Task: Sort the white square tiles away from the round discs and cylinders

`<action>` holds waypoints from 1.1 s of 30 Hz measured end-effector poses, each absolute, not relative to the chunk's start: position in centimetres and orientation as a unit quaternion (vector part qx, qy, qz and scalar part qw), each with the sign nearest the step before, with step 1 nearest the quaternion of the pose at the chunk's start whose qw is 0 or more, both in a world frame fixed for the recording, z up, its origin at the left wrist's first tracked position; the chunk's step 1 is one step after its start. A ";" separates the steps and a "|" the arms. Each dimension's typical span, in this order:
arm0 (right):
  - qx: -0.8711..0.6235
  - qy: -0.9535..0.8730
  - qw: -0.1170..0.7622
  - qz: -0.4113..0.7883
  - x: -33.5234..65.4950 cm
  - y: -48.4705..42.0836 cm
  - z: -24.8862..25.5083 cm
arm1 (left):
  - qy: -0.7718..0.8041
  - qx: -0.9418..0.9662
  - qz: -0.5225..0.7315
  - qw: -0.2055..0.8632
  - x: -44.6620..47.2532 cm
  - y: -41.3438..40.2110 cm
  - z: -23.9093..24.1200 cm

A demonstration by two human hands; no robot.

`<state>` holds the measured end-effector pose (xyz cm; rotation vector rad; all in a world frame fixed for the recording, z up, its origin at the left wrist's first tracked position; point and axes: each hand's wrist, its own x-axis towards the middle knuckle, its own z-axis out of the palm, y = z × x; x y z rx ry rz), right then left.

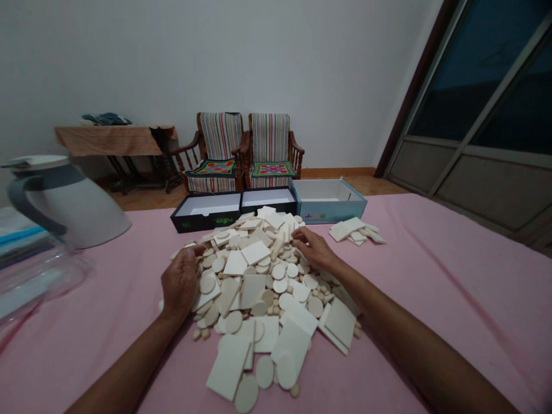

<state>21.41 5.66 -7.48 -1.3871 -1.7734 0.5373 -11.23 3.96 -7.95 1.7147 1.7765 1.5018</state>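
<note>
A big heap of flat cream-coloured pieces [259, 287], squares, rectangles and discs, lies on the pink tablecloth [431, 276] in front of me. My left hand [180, 282] rests on the heap's left edge, fingers curved over the pieces. My right hand [314, 246] lies on the heap's upper right side, fingers bent down onto the pieces. I cannot see any single piece held in either hand. A small separate pile of rectangular pieces [354, 231] sits to the right of the heap.
Two black open boxes [206, 211] [267, 199] and a light blue open box [328, 200] stand behind the heap. A white jug [64, 198] and clear plastic container [34, 276] are at the left. Two striped chairs [245, 150] and a side table [112, 141] stand by the far wall.
</note>
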 end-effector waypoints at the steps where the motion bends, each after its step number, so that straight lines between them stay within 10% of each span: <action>1: -0.558 -0.696 0.400 0.211 21.0 5.9 -7.4 | 0.612 0.588 0.513 0.127 -11.3 4.0 -8.0; 33: -0.649 -0.554 0.498 0.155 21.1 7.7 -9.0 | 0.609 0.603 0.503 0.111 -11.4 4.2 -8.0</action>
